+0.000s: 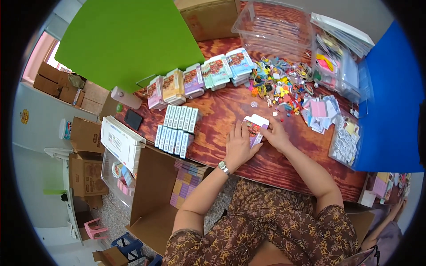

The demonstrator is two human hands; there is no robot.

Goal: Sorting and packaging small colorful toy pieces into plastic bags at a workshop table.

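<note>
- Nearest: person in a brown floral garment (262, 221), silver watch (223, 167) on the left wrist.
- Left hand (238, 144) and right hand (276, 134) are close together, both clasped on one purple box (254, 129). Left fingers lie over its left side; right thumb rests at its right edge.
- Purple box is at the near side of the reddish wooden table (217, 108), in front of the person. A white flap projects from its far end.
- Left, below the table edge: open cardboard carton (153, 195) containing pink, purple and yellow packs.
- Left of the hands: two rows of small boxes (170, 141), narrow sides up.
- Right: clear tray (334, 155) of white packets; loose cards (318, 111) just beyond.
- Further: five stacks of boxes (193, 80), coloured pink, orange, purple, green and blue, left to right. Dark phone (133, 119) near the left end.
- Beside the blue stack: spread of multicoloured trinkets (284, 84).
- Far side: clear plastic bin (275, 29); green panel (128, 40) left, blue panel (390, 97) right.
</note>
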